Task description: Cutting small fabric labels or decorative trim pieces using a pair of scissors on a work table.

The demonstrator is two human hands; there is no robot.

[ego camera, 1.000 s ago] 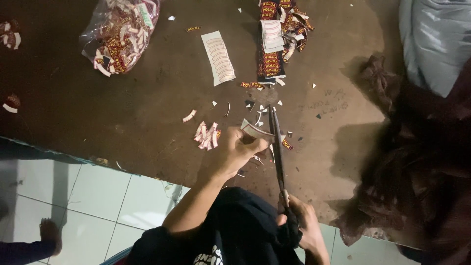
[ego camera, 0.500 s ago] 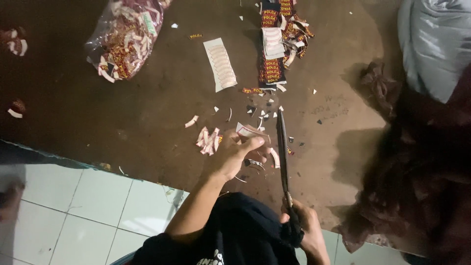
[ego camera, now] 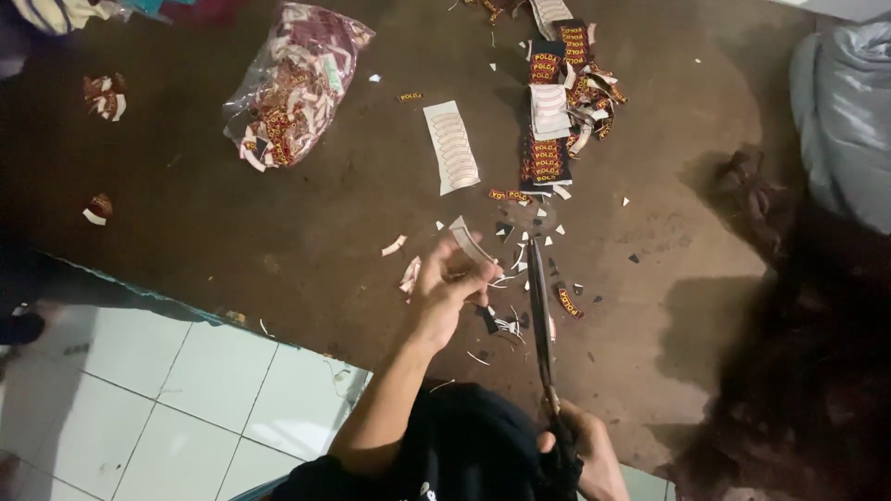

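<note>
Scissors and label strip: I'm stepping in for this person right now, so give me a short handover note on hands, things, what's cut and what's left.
Left hand pinches a small white label strip above the brown mat.
Right hand grips the long scissors, blades pointing toward the strip.
Done: cut scraps lie around the hands.
Left: a white uncut sheet, a pile of dark printed labels, and a clear bag of pieces farther up the mat.

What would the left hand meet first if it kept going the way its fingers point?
The left hand already pinches a small label strip; straight beyond, probably the white sticker sheet on the brown mat, though depth is unclear.
</note>
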